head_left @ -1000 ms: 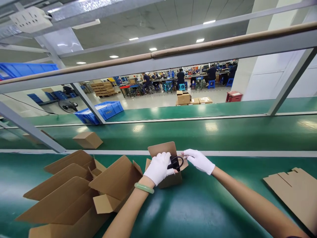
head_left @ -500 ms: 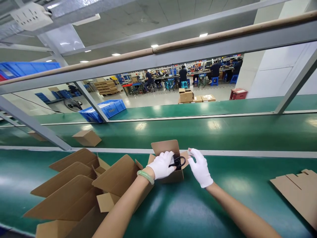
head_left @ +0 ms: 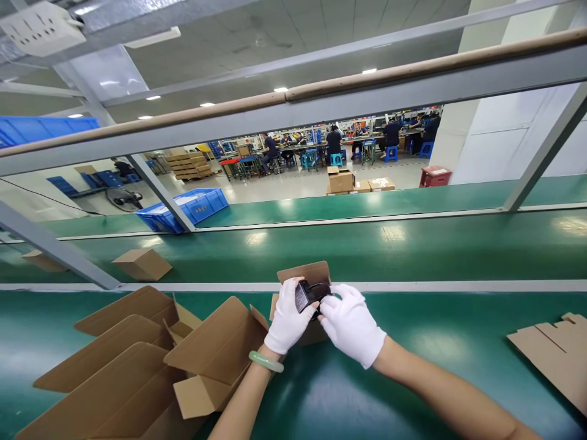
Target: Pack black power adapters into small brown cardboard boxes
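My left hand (head_left: 290,316), in a white glove with a green bangle at the wrist, is closed on a black power adapter (head_left: 303,294) that bears a pale label. My right hand (head_left: 349,319), gloved too, pinches the adapter's black cord (head_left: 320,289) from the right side. Both hands are over a small open cardboard box (head_left: 305,270), whose back flap stands upright. Fingers and gloves hide most of the box's inside and the lower part of the adapter.
Several open cardboard boxes (head_left: 211,342) stand at the left on the green bench. Flattened cardboard (head_left: 550,354) lies at the right. A closed carton (head_left: 143,264) rests on the green belt (head_left: 284,256) behind a white rail. A blue crate (head_left: 202,206) sits farther back.
My right hand has moved left from the box's side flap to the cord. The adapter now shows raised and tilted in my left hand above the box.
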Motion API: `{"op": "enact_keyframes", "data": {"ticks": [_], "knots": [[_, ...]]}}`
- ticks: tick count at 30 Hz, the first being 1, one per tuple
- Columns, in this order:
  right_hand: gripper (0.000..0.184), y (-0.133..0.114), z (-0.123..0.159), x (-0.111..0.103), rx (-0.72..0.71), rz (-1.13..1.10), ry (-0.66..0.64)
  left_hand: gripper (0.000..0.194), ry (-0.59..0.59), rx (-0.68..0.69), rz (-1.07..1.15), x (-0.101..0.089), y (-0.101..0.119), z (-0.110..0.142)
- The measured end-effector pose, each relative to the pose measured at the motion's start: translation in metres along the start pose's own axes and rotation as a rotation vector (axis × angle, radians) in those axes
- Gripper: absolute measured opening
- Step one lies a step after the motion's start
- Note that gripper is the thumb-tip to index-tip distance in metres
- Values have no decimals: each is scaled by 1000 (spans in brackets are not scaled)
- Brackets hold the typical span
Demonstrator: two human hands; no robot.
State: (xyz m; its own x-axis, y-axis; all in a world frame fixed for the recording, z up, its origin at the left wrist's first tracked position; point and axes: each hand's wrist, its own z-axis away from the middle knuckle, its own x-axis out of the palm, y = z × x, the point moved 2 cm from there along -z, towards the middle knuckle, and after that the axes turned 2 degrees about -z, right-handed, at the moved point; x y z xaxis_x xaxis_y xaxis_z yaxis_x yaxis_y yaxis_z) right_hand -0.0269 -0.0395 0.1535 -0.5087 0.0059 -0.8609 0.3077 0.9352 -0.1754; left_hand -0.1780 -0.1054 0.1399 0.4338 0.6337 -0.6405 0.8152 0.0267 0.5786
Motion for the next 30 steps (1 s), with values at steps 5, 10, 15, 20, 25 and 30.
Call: {"op": "enact_keyframes", "data": {"ticks": [5, 10, 15, 20, 25, 30], "knots": [[38, 10, -6, -1, 59, 66, 174, 46, 56, 38, -19, 2, -4, 4], [43, 10, -21, 3, -27, 69, -25, 46, 95, 28, -36, 2, -8, 6], [36, 16, -36, 10, -15, 129, -409, 51, -262, 35, -212, 3, -4, -5], [32, 27, -39, 15, -58, 72, -526, 50, -578, 33, -320, 2, -2, -21], [38, 61, -17, 22, 148, -504, 144, 47, -699, 69, -403, 5, 0, -24], [45, 85, -5, 64, 613, -1123, 84, 62, -714, 81, -409, 17, 11, -21]]}}
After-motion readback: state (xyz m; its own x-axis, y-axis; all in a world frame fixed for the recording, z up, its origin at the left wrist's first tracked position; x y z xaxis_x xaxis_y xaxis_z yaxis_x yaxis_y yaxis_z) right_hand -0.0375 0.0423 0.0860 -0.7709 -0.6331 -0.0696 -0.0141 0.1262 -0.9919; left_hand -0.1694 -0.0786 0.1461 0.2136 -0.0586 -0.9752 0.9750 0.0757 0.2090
